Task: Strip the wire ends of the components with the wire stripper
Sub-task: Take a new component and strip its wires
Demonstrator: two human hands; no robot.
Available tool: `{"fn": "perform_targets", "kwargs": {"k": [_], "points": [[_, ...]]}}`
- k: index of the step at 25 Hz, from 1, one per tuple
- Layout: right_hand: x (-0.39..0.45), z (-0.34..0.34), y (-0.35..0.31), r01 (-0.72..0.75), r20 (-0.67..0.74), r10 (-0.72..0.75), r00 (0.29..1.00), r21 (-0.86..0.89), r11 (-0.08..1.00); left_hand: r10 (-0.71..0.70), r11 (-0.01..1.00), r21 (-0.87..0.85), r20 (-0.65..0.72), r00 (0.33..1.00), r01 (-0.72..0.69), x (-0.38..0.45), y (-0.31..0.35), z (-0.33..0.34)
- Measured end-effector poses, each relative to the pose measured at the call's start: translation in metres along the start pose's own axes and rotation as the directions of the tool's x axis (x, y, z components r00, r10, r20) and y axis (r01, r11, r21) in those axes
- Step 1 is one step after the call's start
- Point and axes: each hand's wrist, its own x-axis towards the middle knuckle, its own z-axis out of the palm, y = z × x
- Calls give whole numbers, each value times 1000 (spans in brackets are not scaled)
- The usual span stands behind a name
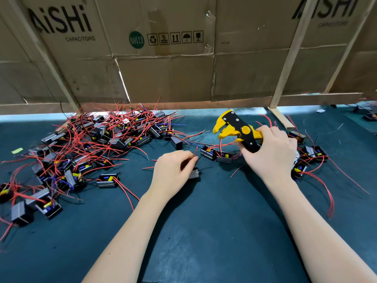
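Right grip [269, 152] clamped on wire stripper [236, 129], its mouth agape | left grip [173, 170] pinching red wire end [196, 151] of black component [194, 173], mid-surface | I'd feed wire squarely, then squeeze | unstripped pile [91, 144] far-left edge

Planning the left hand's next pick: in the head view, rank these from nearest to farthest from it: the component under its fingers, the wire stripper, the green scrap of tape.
1. Component, under the left hand, at its fingers.
2. Wire stripper, up right, held in the right hand.
3. Green tape scrap, far left on the mat.
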Motion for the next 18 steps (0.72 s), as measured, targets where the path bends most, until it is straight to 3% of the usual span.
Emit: {"fn": "perform_targets", "kwargs": {"k": [3,5,6,7,9,12,14,16,18], "points": [[3,0,4,-47,-13,47,999,22,999,156,941,-324,170,973,-94,-4,15,7],[4,0,5,-66,-10,66,998,19,998,197,925,-373,312,930,-71,-6,22,12],[4,0,6,-70,-8,70,997,18,997,183,936,-344,307,934,-71,-5,20,13],[4,0,5,-71,-7,71,997,18,997,144,951,-301,240,960,-67,-2,18,9],[4,-1,5,-66,-12,67,998,24,998,35,966,-257,-31,999,-42,6,9,-6],[2,-1,3,-49,-18,49,999,35,998,-97,992,-112,-379,920,58,12,-22,-34],[2,-1,3,-36,0,36,999,45,998,-232,951,100,-393,890,292,12,-50,-48],[2,-2,2,10,31,-12,999,73,997,-436,798,282,-339,833,533,10,-71,-54],[0,-4,-4,94,49,-102,994,134,986,-516,715,332,-341,786,615,6,-79,-53]]}}
